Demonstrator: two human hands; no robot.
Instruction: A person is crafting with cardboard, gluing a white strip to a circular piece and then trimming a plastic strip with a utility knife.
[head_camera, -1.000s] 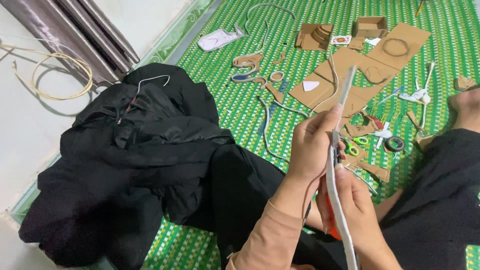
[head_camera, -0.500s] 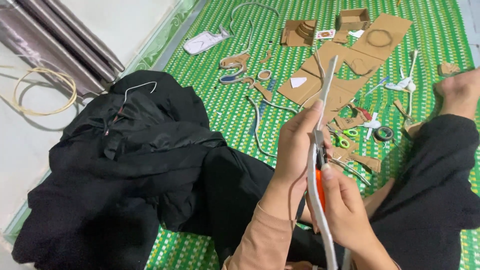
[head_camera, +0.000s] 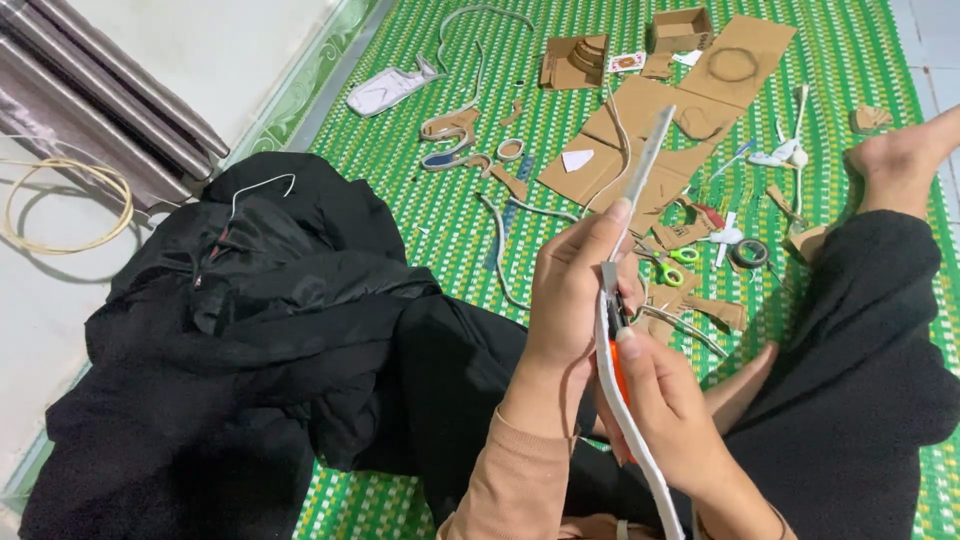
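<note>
My left hand (head_camera: 570, 290) holds a long grey curved strip (head_camera: 640, 170) upright, fingers pinched along its upper part. My right hand (head_camera: 670, 410) grips an orange-handled cutting tool (head_camera: 620, 385) against the lower part of the same strip, thumb pressed on the strip's edge. The strip runs from above the cardboard down past my right wrist. Both hands are over my lap, above the green woven mat (head_camera: 450, 210).
A black garment pile (head_camera: 250, 330) with a wire hanger (head_camera: 262, 185) lies at left. Cardboard sheets (head_camera: 650, 110), a small box (head_camera: 680, 28), green scissors (head_camera: 668, 262), a tape roll (head_camera: 750, 253) and scraps litter the mat. My bare foot (head_camera: 900, 155) is at right. Metal poles (head_camera: 90, 100) lie at top left.
The view shifted slightly; my hands stay on the strip, the right hand with the orange tool sitting a little lower along it.
</note>
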